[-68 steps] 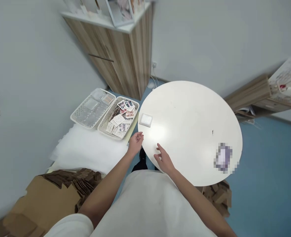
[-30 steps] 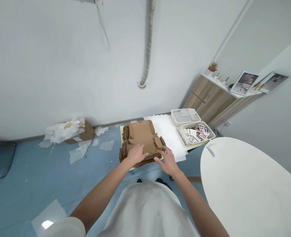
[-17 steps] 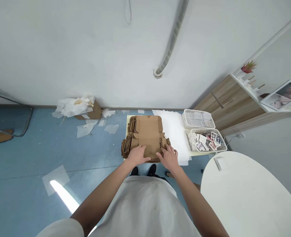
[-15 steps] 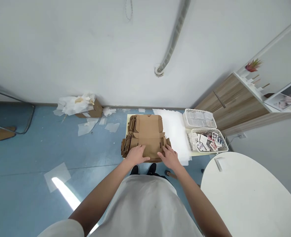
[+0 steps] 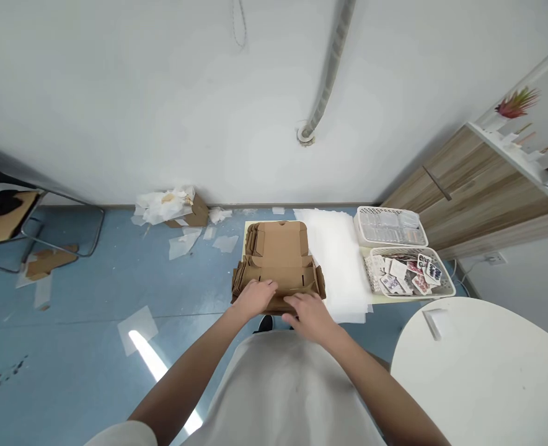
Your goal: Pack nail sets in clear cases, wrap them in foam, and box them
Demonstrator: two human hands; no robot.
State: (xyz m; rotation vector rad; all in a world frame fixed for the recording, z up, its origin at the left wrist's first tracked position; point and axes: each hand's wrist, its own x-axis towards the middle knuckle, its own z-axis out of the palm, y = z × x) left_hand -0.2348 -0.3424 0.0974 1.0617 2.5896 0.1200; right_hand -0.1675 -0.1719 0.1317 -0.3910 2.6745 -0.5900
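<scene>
Stack of flattened cardboard boxes [image 5: 283, 260] at left end of low table [image 5: 388, 300], reaching its near edge. Top box lies unfolded, small side flaps jutting at both sides.

Left hand [image 5: 254, 299] on the stack's near left part, fingers close together. Right hand [image 5: 312, 317] at the stack's near edge, right of middle; fingertips on cardboard, thumb apart from them. Cannot tell whether either hand is clamped on the top box.

Just right of the stack: white sheets [image 5: 334, 260], ends past the table's near edge. Right end of table, 2 white baskets: 1 at far corner [image 5: 363, 234], clear packs inside; 1 at near corner [image 5: 447, 286], printed cards inside.

Beyond near right corner: round table [image 5: 488, 378], small white packet [image 5: 436, 323] close to its far left edge. Wood-grain cabinet [image 5: 488, 179] past the baskets. On floor, left: box [image 5: 198, 214] topped with crumpled paper [image 5: 162, 207].
</scene>
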